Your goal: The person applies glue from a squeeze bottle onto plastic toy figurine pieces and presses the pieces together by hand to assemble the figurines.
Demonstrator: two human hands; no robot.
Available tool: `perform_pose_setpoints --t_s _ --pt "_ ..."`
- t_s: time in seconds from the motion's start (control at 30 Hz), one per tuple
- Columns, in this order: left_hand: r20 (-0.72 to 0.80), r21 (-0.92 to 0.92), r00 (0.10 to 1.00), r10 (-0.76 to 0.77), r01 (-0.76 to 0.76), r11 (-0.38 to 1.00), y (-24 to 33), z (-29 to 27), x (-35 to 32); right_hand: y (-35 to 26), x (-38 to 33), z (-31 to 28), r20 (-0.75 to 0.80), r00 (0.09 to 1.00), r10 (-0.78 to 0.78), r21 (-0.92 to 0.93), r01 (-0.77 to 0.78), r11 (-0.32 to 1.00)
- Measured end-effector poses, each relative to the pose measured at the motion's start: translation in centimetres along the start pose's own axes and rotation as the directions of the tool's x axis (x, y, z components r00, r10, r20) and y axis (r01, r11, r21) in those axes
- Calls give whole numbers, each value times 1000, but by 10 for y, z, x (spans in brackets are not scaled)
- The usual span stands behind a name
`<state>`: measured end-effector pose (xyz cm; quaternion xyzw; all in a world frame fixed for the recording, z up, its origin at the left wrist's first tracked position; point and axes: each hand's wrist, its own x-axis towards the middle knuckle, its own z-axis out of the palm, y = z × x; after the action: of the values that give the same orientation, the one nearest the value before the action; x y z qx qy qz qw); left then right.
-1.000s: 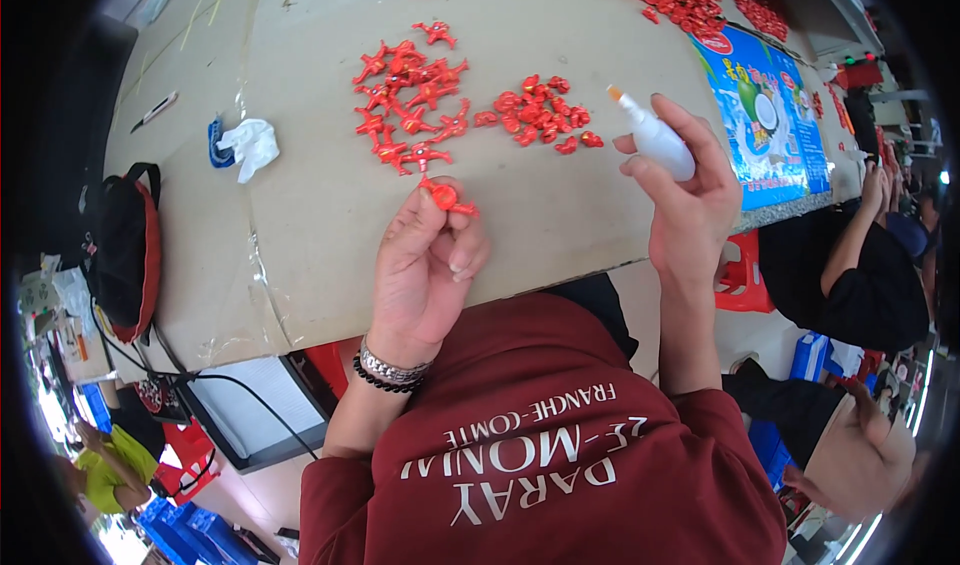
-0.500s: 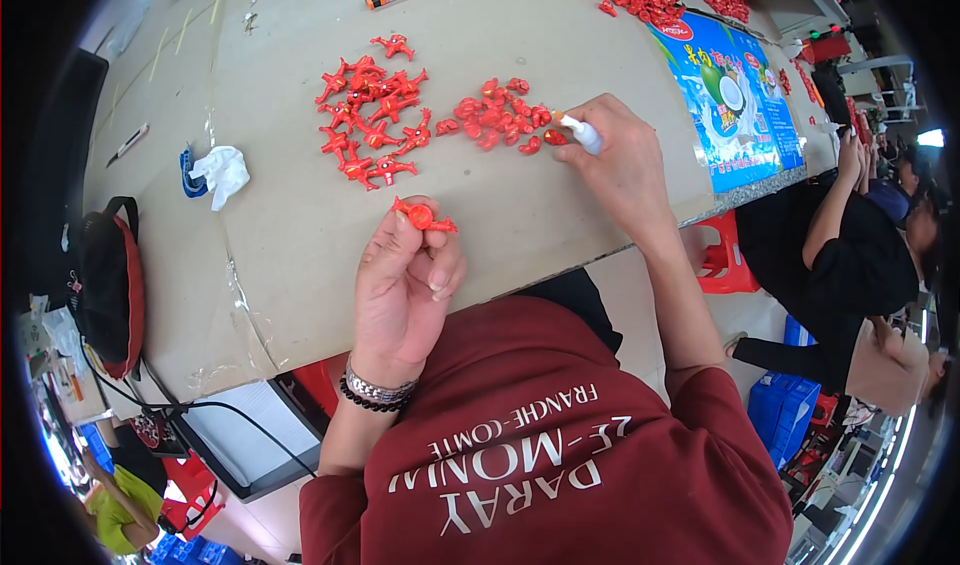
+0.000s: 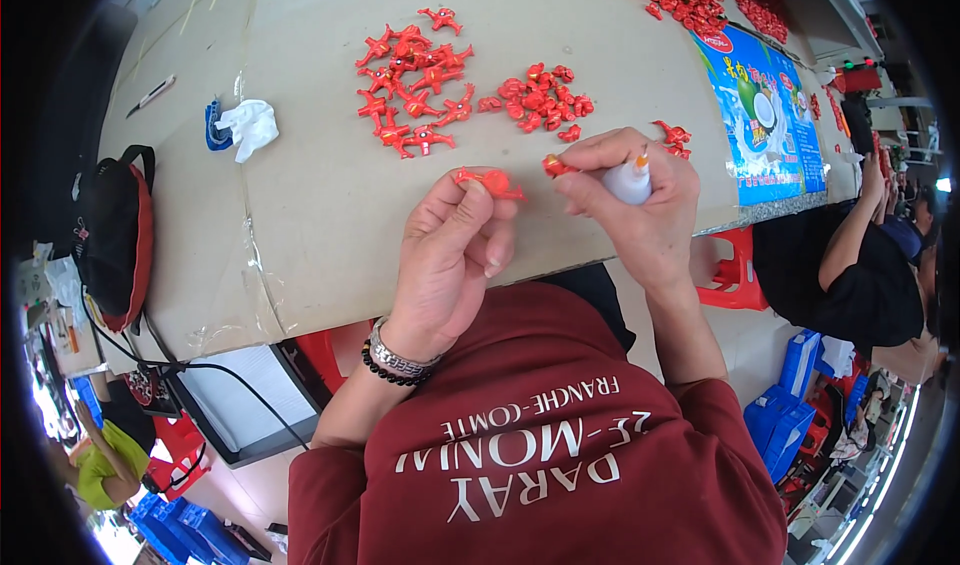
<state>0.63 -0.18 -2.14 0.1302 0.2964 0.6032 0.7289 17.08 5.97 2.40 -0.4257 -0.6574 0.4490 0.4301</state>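
Left hand (image 3: 455,250), thumb and fingers clamped on a glossy red limbed piece (image 3: 497,184) above the beige tabletop (image 3: 320,205); right hand (image 3: 652,215), just beside, pinching a small rounded red piece (image 3: 556,167) and gripping a white orange-tipped plastic bottle (image 3: 627,184); beyond, heaped red limbed pieces (image 3: 408,57) and clustered small rounded red pieces (image 3: 540,100).
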Motion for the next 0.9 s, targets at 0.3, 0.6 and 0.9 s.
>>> perform_pose_setpoints --t_s 0.3,0.6,0.9 --pt "-23 226 989 145 -136 965 -3 4 -3 3 -6 11 50 991 -124 -211 132 968" --pt "16 308 977 211 -205 929 -3 3 -2 2 -9 12 93 961 -261 -345 277 897" --pt "47 433 969 243 -239 869 0 1 -4 11 -7 11 168 951 -260 -251 297 921"
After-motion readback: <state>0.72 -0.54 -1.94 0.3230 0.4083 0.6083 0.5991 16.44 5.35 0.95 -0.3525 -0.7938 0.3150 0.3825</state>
